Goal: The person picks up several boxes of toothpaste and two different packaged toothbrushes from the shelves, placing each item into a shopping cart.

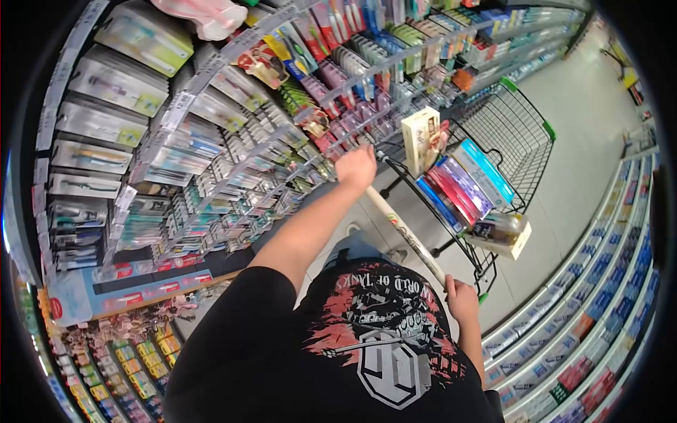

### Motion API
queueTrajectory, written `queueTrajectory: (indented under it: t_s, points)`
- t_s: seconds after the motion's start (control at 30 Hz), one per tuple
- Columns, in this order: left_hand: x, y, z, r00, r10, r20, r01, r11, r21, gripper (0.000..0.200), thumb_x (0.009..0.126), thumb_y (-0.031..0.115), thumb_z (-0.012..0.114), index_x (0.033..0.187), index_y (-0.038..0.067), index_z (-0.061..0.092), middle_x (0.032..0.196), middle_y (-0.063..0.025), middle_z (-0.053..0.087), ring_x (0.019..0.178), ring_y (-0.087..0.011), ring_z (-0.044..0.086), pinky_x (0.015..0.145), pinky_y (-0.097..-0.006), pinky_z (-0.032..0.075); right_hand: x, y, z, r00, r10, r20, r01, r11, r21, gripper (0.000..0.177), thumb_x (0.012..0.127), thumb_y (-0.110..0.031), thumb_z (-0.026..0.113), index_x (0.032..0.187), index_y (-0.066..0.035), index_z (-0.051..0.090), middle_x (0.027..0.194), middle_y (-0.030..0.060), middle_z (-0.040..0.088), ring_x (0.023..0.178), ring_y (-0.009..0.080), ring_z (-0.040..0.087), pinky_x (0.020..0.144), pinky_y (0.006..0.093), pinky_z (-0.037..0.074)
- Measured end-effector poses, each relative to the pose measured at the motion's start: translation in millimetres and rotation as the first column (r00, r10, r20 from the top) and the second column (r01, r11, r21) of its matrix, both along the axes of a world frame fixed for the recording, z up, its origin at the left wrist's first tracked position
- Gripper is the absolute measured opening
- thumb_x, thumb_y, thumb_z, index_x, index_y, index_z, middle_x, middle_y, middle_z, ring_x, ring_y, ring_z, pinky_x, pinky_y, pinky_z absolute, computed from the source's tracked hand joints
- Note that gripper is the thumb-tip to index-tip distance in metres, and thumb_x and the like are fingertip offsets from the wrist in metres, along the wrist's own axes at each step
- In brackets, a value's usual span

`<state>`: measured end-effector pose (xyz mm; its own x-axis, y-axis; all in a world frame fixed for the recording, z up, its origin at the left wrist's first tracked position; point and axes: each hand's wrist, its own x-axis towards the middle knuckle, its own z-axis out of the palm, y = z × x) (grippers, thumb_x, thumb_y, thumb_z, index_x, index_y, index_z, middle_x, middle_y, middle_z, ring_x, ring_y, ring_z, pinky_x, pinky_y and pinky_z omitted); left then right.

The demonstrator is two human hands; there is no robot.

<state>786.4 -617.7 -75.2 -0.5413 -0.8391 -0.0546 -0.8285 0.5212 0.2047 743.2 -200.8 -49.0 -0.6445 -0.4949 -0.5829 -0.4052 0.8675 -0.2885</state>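
Observation:
My left hand [356, 167] is closed around the far left end of a shopping cart's pale handle [403, 229]. At the handle's other end, my right hand [462, 297] has its fingers wrapped round the bar. Beyond the handle is the wire cart [525, 116] with green corners. A cream box [422, 139] stands upright near its left side. Beside it lie a purple pack [465, 185], a red pack [449, 194] and a light blue pack [486, 168]. Another cream box [509, 238] with a dark front sits at the right.
Shelves of toothbrushes [352, 70] and other hanging packs line the left side, close to my left arm. On the right run curved shelves of small boxes [592, 310]. A tiled floor aisle [575, 134] stretches ahead past the cart.

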Motion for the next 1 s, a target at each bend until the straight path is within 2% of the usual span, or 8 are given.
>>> queueTrajectory:
  t_s: [0.07, 0.2, 0.6, 0.67, 0.7, 0.8, 0.83, 1.0]
  points:
    - [-5, -1, -4, 1.0, -0.001, -0.019, 0.001, 1.0, -0.011, 0.04, 0.104, 0.04, 0.044, 0.098, 0.01, 0.069, 0.085, -0.0171, 0.074, 0.079, -0.038, 0.073, 0.069, -0.052, 0.058, -12, -17, -7, 0.964, -0.056, 0.261, 0.089, 0.989, -0.115, 0.062, 0.102, -0.058, 0.045, 0.092, -0.004, 0.073, 0.081, 0.0211, 0.072, 0.083, 0.0427, 0.07, 0.077, 0.0507, 0.054]
    - [-17, -1, -3, 0.999, -0.008, -0.035, 0.008, 1.0, 0.003, 0.039, 0.105, 0.039, 0.044, 0.097, 0.01, 0.069, 0.086, -0.0163, 0.074, 0.08, -0.0367, 0.073, 0.07, -0.0508, 0.058, -17, -78, 17, 0.984, 0.124, 0.127, -0.076, 0.941, -0.331, 0.06, 0.091, -0.062, 0.062, 0.109, -0.005, 0.065, 0.077, 0.0188, 0.071, 0.081, 0.0416, 0.071, 0.076, 0.0498, 0.054]
    - [-23, 11, -11, 0.994, -0.033, -0.101, 0.029, 0.999, -0.038, 0.035, 0.104, 0.035, 0.048, 0.092, 0.008, 0.066, 0.078, -0.0145, 0.072, 0.075, -0.0339, 0.073, 0.065, -0.0471, 0.057, -32, -68, -10, 0.989, 0.143, 0.042, -0.133, 0.976, -0.173, 0.047, 0.088, -0.049, 0.072, 0.09, -0.003, 0.067, 0.074, 0.018, 0.071, 0.071, 0.0396, 0.071, 0.069, 0.0488, 0.055]
    - [-22, 12, -16, 0.992, -0.051, -0.114, 0.048, 0.998, -0.03, 0.034, 0.104, 0.035, 0.048, 0.096, 0.008, 0.065, 0.079, -0.0142, 0.073, 0.075, -0.0339, 0.073, 0.065, -0.0471, 0.057, -41, -74, -5, 0.92, 0.034, 0.391, 0.02, 0.991, -0.133, 0.047, 0.088, -0.046, 0.073, 0.085, 0.001, 0.068, 0.066, 0.0187, 0.069, 0.062, 0.0366, 0.07, 0.067, 0.0477, 0.056]
    - [-23, 11, -12, 0.99, -0.074, -0.118, 0.071, 0.997, -0.024, 0.033, 0.105, 0.036, 0.048, 0.1, 0.007, 0.064, 0.08, -0.0138, 0.073, 0.074, -0.034, 0.072, 0.065, -0.0471, 0.057, -42, -75, -9, 0.908, 0.035, 0.418, 0.01, 0.994, -0.105, 0.047, 0.088, -0.043, 0.073, 0.082, 0.004, 0.068, 0.061, 0.0187, 0.068, 0.053, 0.0328, 0.069, 0.065, 0.0463, 0.056]
    - [-29, 2, -2, 0.979, -0.201, 0.022, 0.196, 0.971, 0.136, 0.035, 0.105, 0.039, 0.048, 0.103, 0.007, 0.062, 0.085, -0.0133, 0.074, 0.082, -0.0324, 0.075, 0.068, -0.0461, 0.059, -41, -87, -17, 0.931, 0.04, 0.362, -0.045, 0.999, 0.008, 0.044, 0.087, -0.04, 0.073, 0.082, 0.003, 0.069, 0.065, 0.0208, 0.069, 0.061, 0.035, 0.071, 0.069, 0.0463, 0.056]
    - [-32, -1, -4, 0.98, -0.201, 0.016, 0.197, 0.97, 0.142, 0.035, 0.105, 0.039, 0.048, 0.103, 0.007, 0.062, 0.085, -0.0133, 0.074, 0.082, -0.0324, 0.075, 0.068, -0.0461, 0.059, -39, -88, -17, 0.958, 0.119, 0.259, -0.113, 0.993, -0.039, 0.036, 0.084, -0.036, 0.073, 0.084, 0.0, 0.069, 0.071, 0.0225, 0.069, 0.071, 0.0394, 0.07, 0.072, 0.0476, 0.056]
    - [-51, -15, 6, 0.943, -0.288, 0.165, 0.236, 0.932, 0.276, 0.047, 0.104, 0.05, 0.049, 0.11, 0.006, 0.062, 0.09, -0.0129, 0.076, 0.084, -0.0308, 0.076, 0.07, -0.0444, 0.059, -26, -86, -12, 0.997, 0.073, -0.025, -0.076, 0.982, -0.172, 0.025, 0.081, -0.029, 0.074, 0.084, -0.005, 0.067, 0.08, 0.0208, 0.069, 0.077, 0.0439, 0.067, 0.073, 0.0509, 0.054]
